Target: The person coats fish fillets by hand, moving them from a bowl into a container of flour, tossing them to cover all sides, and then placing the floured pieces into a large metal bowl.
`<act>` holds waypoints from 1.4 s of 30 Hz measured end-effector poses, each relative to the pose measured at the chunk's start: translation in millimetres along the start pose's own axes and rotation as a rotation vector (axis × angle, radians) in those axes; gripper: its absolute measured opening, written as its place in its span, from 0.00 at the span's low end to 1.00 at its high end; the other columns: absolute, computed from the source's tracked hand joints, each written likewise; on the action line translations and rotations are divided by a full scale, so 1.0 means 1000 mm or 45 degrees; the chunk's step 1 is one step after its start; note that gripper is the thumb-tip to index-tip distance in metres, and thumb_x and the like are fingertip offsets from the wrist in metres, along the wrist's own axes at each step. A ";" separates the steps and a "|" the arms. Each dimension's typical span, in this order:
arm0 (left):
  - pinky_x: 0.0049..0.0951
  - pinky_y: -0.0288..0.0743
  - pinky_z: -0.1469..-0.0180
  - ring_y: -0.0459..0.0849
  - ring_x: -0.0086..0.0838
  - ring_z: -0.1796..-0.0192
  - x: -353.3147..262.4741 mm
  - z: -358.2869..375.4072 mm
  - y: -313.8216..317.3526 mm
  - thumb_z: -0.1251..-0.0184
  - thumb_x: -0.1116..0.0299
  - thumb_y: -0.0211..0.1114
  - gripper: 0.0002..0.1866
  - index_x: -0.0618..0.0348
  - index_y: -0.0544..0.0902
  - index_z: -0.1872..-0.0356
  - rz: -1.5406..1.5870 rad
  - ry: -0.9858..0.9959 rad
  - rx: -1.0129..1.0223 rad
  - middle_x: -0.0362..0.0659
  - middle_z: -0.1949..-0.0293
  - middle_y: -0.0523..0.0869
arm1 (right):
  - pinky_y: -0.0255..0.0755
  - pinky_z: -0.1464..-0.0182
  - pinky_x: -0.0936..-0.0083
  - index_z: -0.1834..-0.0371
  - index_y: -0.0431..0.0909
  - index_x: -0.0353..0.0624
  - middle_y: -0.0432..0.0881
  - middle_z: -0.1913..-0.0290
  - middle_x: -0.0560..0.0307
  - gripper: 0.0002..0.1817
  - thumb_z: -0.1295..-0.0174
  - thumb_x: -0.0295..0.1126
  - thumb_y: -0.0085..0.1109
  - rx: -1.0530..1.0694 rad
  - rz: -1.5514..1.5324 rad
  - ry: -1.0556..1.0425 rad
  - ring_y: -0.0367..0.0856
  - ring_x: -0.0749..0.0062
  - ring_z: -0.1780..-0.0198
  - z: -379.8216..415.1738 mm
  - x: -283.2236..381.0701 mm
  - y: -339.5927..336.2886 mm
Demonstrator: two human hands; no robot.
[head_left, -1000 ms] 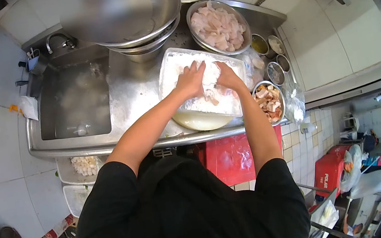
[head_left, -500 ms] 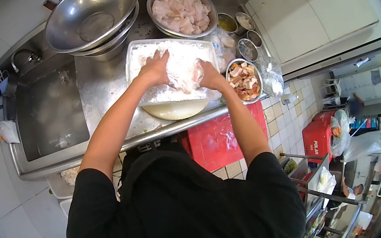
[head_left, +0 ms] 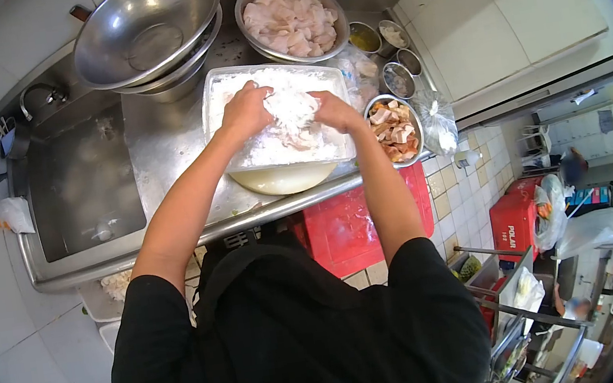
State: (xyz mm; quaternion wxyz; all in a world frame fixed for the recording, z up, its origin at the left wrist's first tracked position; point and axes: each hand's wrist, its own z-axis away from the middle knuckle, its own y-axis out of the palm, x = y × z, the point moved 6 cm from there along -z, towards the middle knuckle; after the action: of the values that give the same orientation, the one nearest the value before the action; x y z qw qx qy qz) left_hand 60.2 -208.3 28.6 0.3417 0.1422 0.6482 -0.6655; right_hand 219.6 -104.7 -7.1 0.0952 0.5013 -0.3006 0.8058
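Note:
A clear rectangular plastic tub holds white flour, with flour-coated meat heaped in its middle. My left hand grips the left side of that heap, fingers curled inward. From the other side my right hand closes on it, thumb and fingers pointing left. The meat's exact kind is hidden under the flour. Beneath the tub's near edge, a round pale yellowish-white container sticks out. Behind the tub, a metal bowl is piled with pale, thin raw meat slices.
Stacked steel bowls stand at the back left, beside the sink. To the right are a bowl of cut, browned meat, small metal containers and plastic bags. A red lid-like surface lies below the counter edge.
Both hands have lifted slightly out of the flour and moved closer together, pressing the coated meat between them. The heap between them has shifted.

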 end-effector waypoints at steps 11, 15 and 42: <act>0.38 0.65 0.33 0.62 0.53 0.30 0.027 0.013 0.005 0.68 0.65 0.82 0.65 0.57 0.47 0.26 -0.212 -0.092 0.324 0.64 0.28 0.49 | 0.56 0.29 0.61 0.26 0.51 0.43 0.52 0.31 0.22 0.57 0.65 0.35 0.73 -0.183 0.859 -0.053 0.54 0.32 0.29 0.016 -0.002 0.019; 0.35 0.66 0.34 0.71 0.46 0.35 0.037 -0.004 0.017 0.65 0.69 0.79 0.58 0.61 0.52 0.28 0.057 -0.023 0.206 0.61 0.34 0.64 | 0.54 0.28 0.58 0.26 0.49 0.40 0.50 0.31 0.20 0.62 0.68 0.39 0.78 -0.090 0.842 -0.066 0.48 0.30 0.28 0.000 0.018 0.046; 0.35 0.68 0.36 0.73 0.49 0.38 0.060 0.014 0.019 0.60 0.68 0.77 0.44 0.60 0.68 0.36 0.138 -0.117 0.118 0.62 0.37 0.69 | 0.67 0.38 0.54 0.36 0.70 0.47 0.67 0.35 0.43 0.32 0.50 0.27 0.57 -0.293 1.131 -0.124 0.64 0.44 0.34 -0.015 0.064 0.067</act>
State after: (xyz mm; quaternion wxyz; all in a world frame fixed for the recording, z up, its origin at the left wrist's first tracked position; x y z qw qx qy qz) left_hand 31.9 -236.9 -22.3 0.3997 0.1621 0.5917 -0.6811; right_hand 147.6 -159.4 17.5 -0.2184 0.3475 -0.5779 0.7054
